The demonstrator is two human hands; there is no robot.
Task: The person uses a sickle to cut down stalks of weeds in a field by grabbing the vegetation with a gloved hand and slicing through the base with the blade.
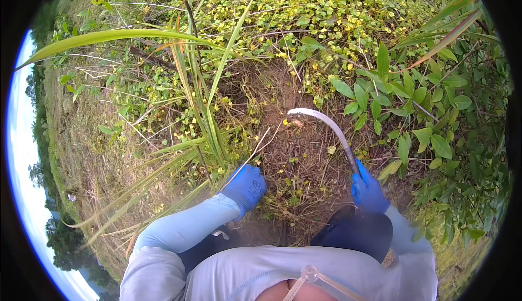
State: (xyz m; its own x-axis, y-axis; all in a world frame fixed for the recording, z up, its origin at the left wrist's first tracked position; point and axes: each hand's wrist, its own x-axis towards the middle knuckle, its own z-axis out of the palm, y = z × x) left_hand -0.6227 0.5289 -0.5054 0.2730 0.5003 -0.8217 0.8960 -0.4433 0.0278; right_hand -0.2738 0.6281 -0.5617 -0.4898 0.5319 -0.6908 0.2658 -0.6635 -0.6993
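In the head view my right hand (368, 189), in a blue glove, is closed around the handle of a sickle (332, 126). The curved blade reaches up and to the left over bare brown soil (301, 150), its tip beside a small yellow flower. My left hand (248, 185), also gloved in blue, is low at the left of the soil patch, its fingers curled. Thin dry stems (257, 148) and long grass blades (204, 117) pass at or behind this hand; whether it grips them, I cannot tell.
Low plants with yellow-green leaves (326, 11) cover the ground ahead. A leafy green shrub (432, 97) stands close on the right, near my right arm. A dark dry branch (153, 58) and twigs lie at the upper left. My dark-clothed knees are just below my hands.
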